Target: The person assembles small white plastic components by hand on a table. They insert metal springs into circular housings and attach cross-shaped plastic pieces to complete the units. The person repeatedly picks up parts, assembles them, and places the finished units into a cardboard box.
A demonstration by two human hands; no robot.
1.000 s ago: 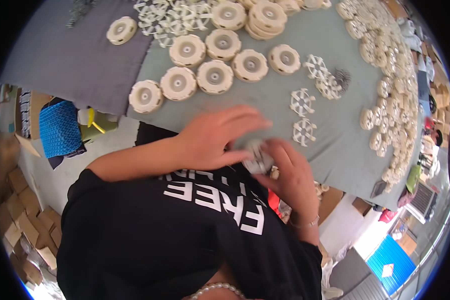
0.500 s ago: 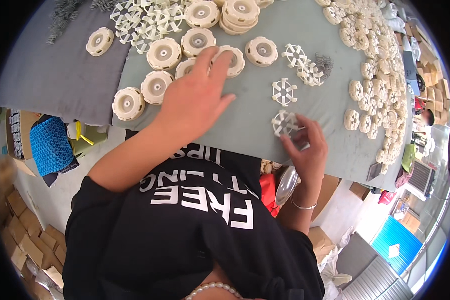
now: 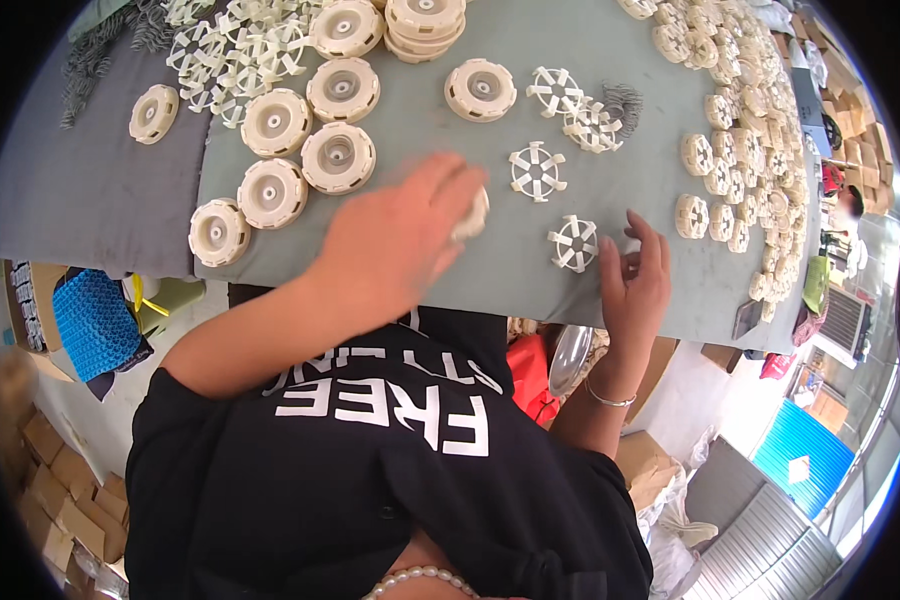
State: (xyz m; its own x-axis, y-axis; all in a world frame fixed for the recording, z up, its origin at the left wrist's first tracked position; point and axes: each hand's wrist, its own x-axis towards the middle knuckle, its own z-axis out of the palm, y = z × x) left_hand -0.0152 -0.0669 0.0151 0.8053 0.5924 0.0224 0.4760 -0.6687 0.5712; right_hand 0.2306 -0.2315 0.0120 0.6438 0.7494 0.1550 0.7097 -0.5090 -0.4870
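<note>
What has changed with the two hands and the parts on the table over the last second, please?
The hands, joined at the table edge, have parted. The left hand moved up the grey mat and now covers a cream disc. The right hand let go and rests open beside a white spoked wheel. The rows of cream discs stayed where they were.

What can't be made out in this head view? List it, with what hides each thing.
- Round cream plastic disc under the left hand: mostly covered by the fingers and motion-blurred, so its face and the grip on it are unclear.
- Right hand beside the white spoked plastic wheel: contact cannot be told.
- Small cream parts near the right rim: too small and bent by the fisheye.
</note>
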